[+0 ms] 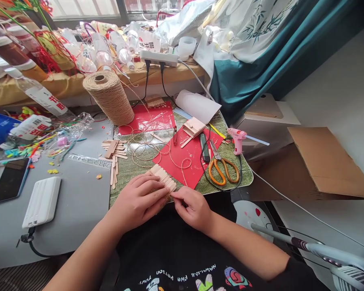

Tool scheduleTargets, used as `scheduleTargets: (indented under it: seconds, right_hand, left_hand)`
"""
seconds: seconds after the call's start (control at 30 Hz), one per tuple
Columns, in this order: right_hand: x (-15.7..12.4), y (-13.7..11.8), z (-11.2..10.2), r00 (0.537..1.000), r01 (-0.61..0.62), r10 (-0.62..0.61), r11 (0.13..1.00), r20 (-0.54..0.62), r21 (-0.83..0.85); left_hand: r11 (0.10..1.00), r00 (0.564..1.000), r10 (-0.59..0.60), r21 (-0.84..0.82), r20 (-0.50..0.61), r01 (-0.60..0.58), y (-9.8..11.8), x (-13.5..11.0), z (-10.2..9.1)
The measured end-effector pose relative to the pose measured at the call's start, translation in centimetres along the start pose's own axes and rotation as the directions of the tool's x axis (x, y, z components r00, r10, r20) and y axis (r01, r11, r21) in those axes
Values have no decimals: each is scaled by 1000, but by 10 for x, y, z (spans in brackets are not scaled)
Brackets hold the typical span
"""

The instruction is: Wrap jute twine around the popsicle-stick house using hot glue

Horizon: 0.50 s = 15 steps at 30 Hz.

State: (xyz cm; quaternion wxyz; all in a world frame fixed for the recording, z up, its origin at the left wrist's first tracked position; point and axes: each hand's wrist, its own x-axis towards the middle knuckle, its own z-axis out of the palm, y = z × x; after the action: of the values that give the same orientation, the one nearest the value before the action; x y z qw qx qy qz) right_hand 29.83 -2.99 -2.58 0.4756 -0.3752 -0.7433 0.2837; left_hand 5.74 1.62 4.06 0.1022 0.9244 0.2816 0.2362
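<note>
My left hand point(141, 198) lies over a small panel of craft sticks point(163, 177) at the table's front edge, its fingers closed round the panel. Twine is wrapped across the sticks. At the panel's right end my right hand point(192, 208) pinches the twine point(184, 173), thumb against forefinger; the pinched bit is mostly hidden. From there the twine runs back in loose loops toward a large upright cone of twine point(109, 99). Beyond my hands a red sheet point(177, 161) carries a little box of craft sticks point(194, 127), a green-handled cutter point(204, 147) and orange-handled scissors point(223, 167).
A pink glue gun point(237, 139) stands at the table's right edge, its cord trailing near the scissors. Loose craft sticks point(115, 151) lie left. Farther left are a white power bank point(42, 200) and a phone point(10, 180). A power strip point(159, 58) rests on the cluttered ledge behind.
</note>
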Motion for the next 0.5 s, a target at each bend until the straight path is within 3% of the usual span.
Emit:
scheduleTargets:
  seconds: [0.23, 0.5]
  right_hand:
    - [-3, 1, -3, 1000, 23, -23, 1000, -13, -4]
    - [7, 1, -10, 994, 96, -94, 994, 53, -51]
  left_hand:
    - [999, 999, 37, 7, 12, -37, -3, -7, 1]
    - [998, 997, 58, 32, 59, -60, -3, -8, 0]
